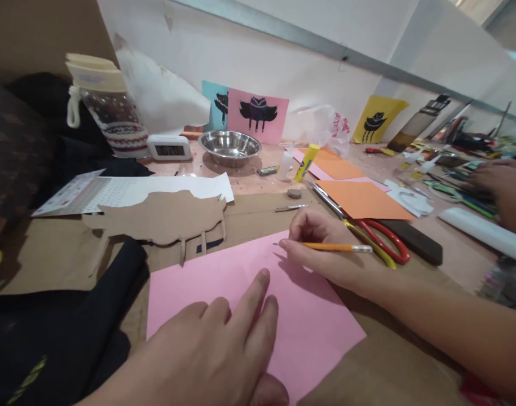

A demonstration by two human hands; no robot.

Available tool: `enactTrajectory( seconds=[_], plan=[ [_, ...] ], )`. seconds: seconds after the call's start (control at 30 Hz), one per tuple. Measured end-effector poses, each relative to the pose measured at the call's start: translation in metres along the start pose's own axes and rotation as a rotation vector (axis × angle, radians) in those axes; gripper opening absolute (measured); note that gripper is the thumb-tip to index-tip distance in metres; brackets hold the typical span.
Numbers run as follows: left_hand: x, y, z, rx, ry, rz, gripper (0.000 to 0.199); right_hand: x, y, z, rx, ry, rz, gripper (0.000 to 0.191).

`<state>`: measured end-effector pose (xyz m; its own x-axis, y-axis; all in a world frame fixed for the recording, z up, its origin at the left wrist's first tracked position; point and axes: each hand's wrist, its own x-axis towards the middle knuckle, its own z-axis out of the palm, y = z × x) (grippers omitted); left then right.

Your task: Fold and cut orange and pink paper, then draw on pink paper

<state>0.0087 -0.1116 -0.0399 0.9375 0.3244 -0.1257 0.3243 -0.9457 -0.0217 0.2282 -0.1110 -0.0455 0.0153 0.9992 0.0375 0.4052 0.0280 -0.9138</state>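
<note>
A pink sheet (312,327) lies on the brown cardboard in front of me, with faint pencil marks near its upper edge. My left hand (215,344) rests flat on the sheet, index finger stretched out, holding nothing. Above the sheet's upper right part, my right hand (317,242) pinches a yellow pencil (329,247), its tip pointing left and its eraser end to the right. A cardboard cutout with thin legs (164,217) lies at the upper left, its legs near the sheet's edge.
Red-and-yellow-handled scissors (382,239) and orange paper (363,198) lie at right. Behind stand a metal bowl (230,148), glue stick (307,163), clock (170,148) and bottle (114,113). Black cloth (63,338) lies left. Another person's hand (503,183) is at far right.
</note>
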Motion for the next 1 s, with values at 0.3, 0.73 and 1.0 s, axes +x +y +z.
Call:
enactTrajectory(
  seconds=[0.3, 0.73, 1.0],
  plan=[
    [0.0013, -0.0010, -0.0013, -0.070, -0.047, -0.015, 0.050, 0.0058, 0.0054, 0.0026, -0.241, 0.020, -0.108, 0.026],
    [-0.0025, 0.0011, -0.0012, -0.117, -0.058, -0.017, 0.051, 0.0040, 0.0094, 0.0017, -0.237, -0.015, -0.070, 0.026],
    [0.0031, -0.0004, -0.0021, -0.032, -0.090, -0.002, 0.052, 0.0052, 0.0058, 0.0022, -0.200, -0.022, -0.069, 0.026]
  ],
)
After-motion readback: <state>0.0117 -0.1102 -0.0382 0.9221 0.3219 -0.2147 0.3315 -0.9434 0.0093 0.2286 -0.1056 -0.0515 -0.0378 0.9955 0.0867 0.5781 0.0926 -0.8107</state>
